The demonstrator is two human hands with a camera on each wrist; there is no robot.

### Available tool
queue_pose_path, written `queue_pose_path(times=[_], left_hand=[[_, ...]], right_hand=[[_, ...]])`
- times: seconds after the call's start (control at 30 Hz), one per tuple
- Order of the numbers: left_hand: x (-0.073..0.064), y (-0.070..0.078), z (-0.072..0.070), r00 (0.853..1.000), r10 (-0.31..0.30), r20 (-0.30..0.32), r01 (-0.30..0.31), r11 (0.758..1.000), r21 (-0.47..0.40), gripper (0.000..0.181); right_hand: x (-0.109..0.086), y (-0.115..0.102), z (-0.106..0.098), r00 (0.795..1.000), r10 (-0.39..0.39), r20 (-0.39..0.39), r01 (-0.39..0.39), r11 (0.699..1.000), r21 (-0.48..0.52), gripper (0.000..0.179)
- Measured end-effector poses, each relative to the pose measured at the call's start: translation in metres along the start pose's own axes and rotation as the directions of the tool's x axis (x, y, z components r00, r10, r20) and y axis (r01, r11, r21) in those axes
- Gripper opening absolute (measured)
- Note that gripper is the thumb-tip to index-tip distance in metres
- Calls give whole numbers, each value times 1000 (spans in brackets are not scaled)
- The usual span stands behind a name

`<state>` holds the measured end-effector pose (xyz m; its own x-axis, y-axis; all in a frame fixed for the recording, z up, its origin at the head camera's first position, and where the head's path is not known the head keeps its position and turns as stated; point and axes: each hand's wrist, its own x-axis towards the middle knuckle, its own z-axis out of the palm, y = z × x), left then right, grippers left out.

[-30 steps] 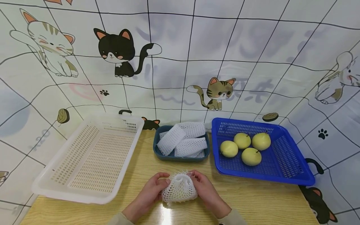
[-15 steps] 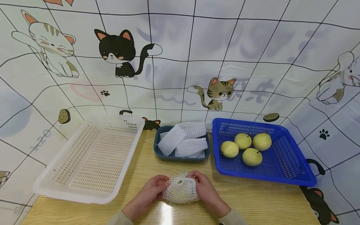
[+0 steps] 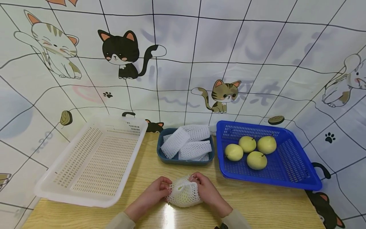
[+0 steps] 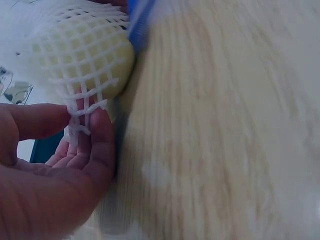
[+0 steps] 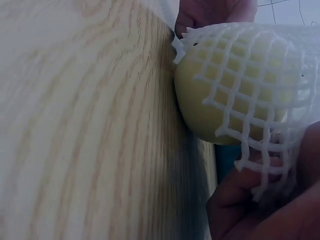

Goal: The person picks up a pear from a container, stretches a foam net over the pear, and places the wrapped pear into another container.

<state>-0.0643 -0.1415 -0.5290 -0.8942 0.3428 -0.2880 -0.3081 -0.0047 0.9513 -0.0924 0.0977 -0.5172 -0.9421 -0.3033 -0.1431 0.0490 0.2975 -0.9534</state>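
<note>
A pale yellow pear (image 5: pixel 192 107) sits on the table, wrapped in a white foam net sleeve (image 3: pixel 192 191). My left hand (image 3: pixel 154 194) pinches the net's left edge between thumb and fingers, as the left wrist view shows closely. On the other side my right hand (image 3: pixel 210 192) grips the net's right edge with curled fingers. In both wrist views the lower part of the pear is bare below the mesh. The head view shows a gathered opening on top of the sleeve.
Behind the hands is a dark teal box (image 3: pixel 186 162) of folded foam nets (image 3: pixel 195 150). A white plastic basket (image 3: pixel 112 197) stands left. A blue basket (image 3: pixel 288 183) at right holds several pears (image 3: pixel 256 160). A cat-print cloth (image 3: pixel 177 73) hangs behind the wooden table (image 3: pixel 143 171).
The sleeve's top has been pulled wider and lower over the pear, which shows more through the mesh. Both hands keep hold of the net and have shifted only slightly.
</note>
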Motion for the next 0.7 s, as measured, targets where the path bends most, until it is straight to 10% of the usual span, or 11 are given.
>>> queue_pose_path(times=[0.4, 0.7], left_hand=[[4, 7, 7, 989, 123, -82, -88, 936, 341, 29], [9, 7, 7, 997, 35, -74, -27, 994, 106, 41]], right_hand=[[6, -1, -3, 999, -23, 28, 28, 985, -170, 17], [4, -4, -5, 1000, -9, 11, 11, 980, -199, 25]])
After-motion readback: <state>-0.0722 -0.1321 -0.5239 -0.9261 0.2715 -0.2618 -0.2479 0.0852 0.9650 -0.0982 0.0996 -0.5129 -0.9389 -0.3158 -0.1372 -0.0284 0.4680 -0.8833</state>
